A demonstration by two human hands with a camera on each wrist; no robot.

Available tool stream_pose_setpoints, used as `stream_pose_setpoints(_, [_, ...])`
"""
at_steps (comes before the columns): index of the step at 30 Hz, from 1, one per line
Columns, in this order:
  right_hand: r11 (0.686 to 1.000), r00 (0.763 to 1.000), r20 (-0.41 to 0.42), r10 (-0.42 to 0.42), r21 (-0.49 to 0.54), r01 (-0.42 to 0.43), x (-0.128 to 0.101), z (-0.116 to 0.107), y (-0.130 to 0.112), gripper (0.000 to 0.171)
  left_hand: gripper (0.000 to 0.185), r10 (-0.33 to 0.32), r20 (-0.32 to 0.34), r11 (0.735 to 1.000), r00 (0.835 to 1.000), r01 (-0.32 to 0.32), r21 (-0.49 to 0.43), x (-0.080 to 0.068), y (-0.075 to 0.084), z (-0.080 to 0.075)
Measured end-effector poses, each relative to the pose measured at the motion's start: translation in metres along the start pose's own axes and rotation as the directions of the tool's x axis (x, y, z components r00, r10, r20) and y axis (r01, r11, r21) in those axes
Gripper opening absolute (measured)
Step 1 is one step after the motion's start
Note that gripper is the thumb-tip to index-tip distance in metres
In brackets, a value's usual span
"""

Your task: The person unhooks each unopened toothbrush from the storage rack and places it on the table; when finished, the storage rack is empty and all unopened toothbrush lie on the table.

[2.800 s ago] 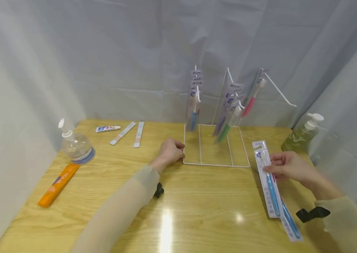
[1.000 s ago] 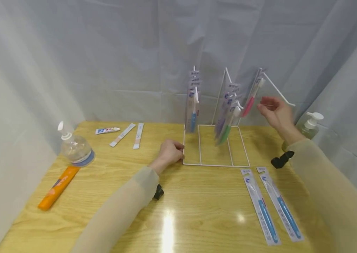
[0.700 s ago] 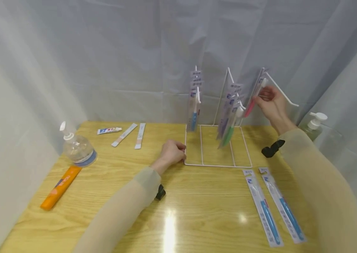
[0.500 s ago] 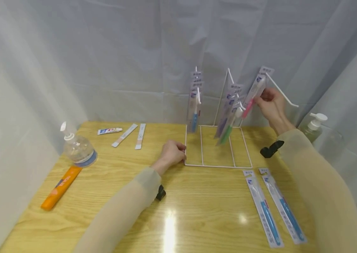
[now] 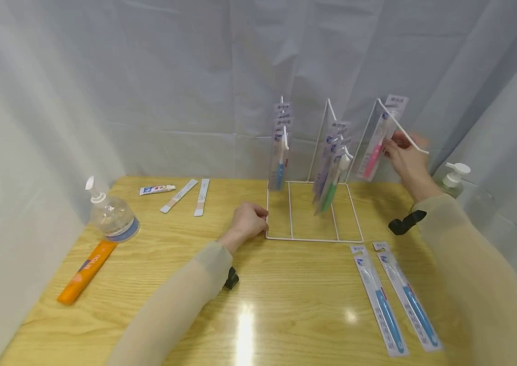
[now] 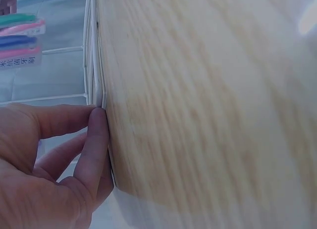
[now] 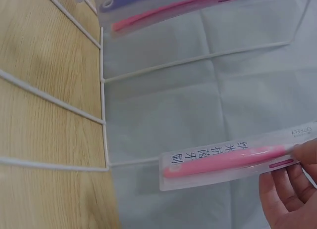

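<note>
Wooden table (image 5: 285, 305), light grain, glossy.

Left edge: orange tube (image 5: 85, 272) lying flat, clear pump bottle (image 5: 111, 213) standing just behind it.

Back left: small toothpaste tube (image 5: 156, 189) and two narrow white strips (image 5: 189, 195), side by side.

Back centre: white wire rack (image 5: 313, 239), base frame flat on the top.

Front right: two packaged blue toothbrushes (image 5: 395, 300), parallel, near each other.

Back right corner: green pump bottle (image 5: 451, 179).
</note>
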State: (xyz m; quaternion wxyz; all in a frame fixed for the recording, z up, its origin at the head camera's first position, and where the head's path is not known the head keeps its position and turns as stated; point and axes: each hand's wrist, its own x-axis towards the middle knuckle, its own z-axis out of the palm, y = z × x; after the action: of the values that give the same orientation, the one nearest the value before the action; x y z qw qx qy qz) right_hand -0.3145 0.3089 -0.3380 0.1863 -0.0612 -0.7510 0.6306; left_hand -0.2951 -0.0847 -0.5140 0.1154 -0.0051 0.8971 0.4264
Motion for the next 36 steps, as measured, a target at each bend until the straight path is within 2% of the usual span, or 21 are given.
stream_pose_setpoints(3, [1.0, 1.0, -0.016, -0.011, -0.006, 0.011, -0.009, -0.011, -0.001, 0.01, 0.045, 0.001, -0.008, 1.0, 1.0, -0.001, 0.004, -0.004, 0.003, -0.001])
stream_pose_setpoints(6, [0.989, 1.0, -0.023, 0.004, -0.148, -0.008, -0.022, -0.024, 0.0, 0.011, 0.046, 0.005, -0.011, 1.0, 1.0, -0.005, 0.017, -0.005, 0.005, -0.001])
stream_pose_setpoints(8, [0.986, 0.999, -0.004, 0.034, -0.16, -0.035, -0.033, -0.033, 0.005, 0.011, 0.047, 0.008, -0.009, 1.0, 1.0, -0.008, 0.024, -0.005, 0.006, -0.001])
stream_pose_setpoints(13, [0.99, 0.989, 0.126, 0.072, -0.128, -0.055, -0.067, -0.047, 0.023, 0.007, 0.048, 0.004, -0.007, 1.0, 1.0, -0.004, 0.025, -0.008, 0.009, -0.004])
stream_pose_setpoints(15, [0.985, 0.977, 0.193, 0.089, -0.165, -0.058, -0.083, -0.051, 0.028, 0.008, 0.048, 0.005, -0.012, 1.0, 1.0, -0.005, 0.027, -0.008, 0.009, -0.004])
stream_pose_setpoints(18, [0.971, 0.947, 0.29, 0.135, -0.231, -0.067, -0.107, -0.054, 0.033, 0.025, 0.048, 0.012, -0.018, 0.999, 1.0, -0.011, 0.039, -0.006, 0.006, -0.003])
stream_pose_setpoints(20, [0.958, 0.917, 0.349, 0.192, -0.27, -0.097, -0.124, -0.055, 0.035, 0.039, 0.048, 0.013, -0.018, 0.999, 1.0, -0.013, 0.043, -0.003, 0.004, -0.002])
stream_pose_setpoints(22, [0.947, 0.883, 0.401, 0.243, -0.296, -0.126, -0.139, -0.052, 0.037, 0.045, 0.048, 0.013, -0.016, 0.999, 1.0, -0.012, 0.044, 0.0, 0.002, 0.0])
stream_pose_setpoints(26, [0.917, 0.811, 0.478, 0.338, -0.36, -0.17, -0.165, -0.044, 0.043, 0.043, 0.048, 0.004, -0.008, 0.999, 1.0, -0.004, 0.034, 0.006, -0.002, 0.001])
stream_pose_setpoints(30, [0.896, 0.747, 0.536, 0.392, -0.407, -0.178, -0.185, -0.037, 0.052, 0.037, 0.048, 0.005, -0.005, 0.999, 1.0, -0.005, 0.034, 0.009, -0.004, 0.002])
stream_pose_setpoints(33, [0.884, 0.72, 0.56, 0.41, -0.44, -0.161, -0.195, -0.033, 0.059, 0.03, 0.048, 0.01, -0.008, 0.999, 1.0, -0.01, 0.037, 0.008, -0.004, 0.002])
stream_pose_setpoints(36, [0.869, 0.708, 0.563, 0.426, -0.472, -0.148, -0.202, -0.03, 0.065, 0.023, 0.047, 0.014, -0.01, 0.999, 1.0, -0.014, 0.037, 0.005, -0.002, 0.001])
